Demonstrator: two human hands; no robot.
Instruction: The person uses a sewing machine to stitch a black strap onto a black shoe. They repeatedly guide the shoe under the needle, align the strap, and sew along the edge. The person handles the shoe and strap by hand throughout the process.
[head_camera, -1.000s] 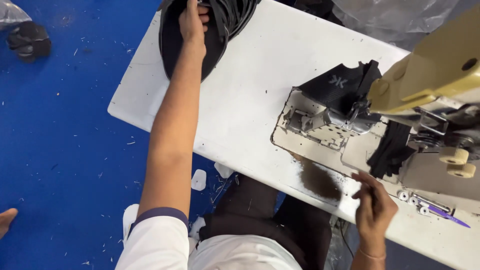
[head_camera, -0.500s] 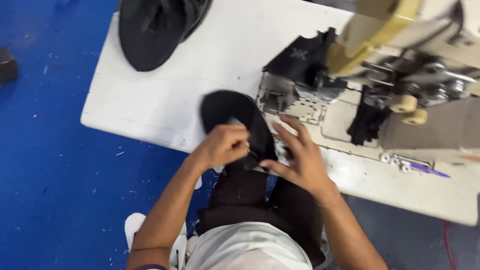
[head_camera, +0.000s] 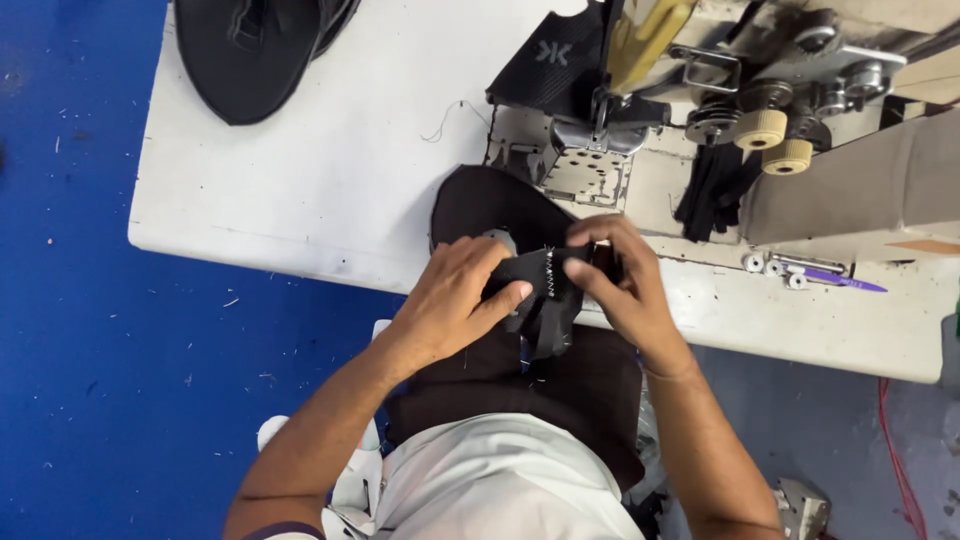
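Observation:
My left hand (head_camera: 455, 295) and my right hand (head_camera: 620, 275) pinch a black fabric piece (head_camera: 490, 205) between them at the white table's (head_camera: 330, 190) front edge. A white zigzag stitch shows on the fold between my thumbs. The piece's rounded part lies flat on the table just in front of the sewing machine's (head_camera: 800, 110) needle plate (head_camera: 585, 175). Part of the fabric hangs down over my lap.
A stack of black fabric pieces (head_camera: 255, 50) lies at the table's far left. A black patch with a white mark (head_camera: 550, 60) sits behind the needle. A purple-handled tool (head_camera: 840, 280) lies to the right. Blue floor (head_camera: 70, 350) spreads left of the table.
My left hand came back from the far stack with a black piece. Both hands now hold it together in front of the machine, closer to the table's edge.

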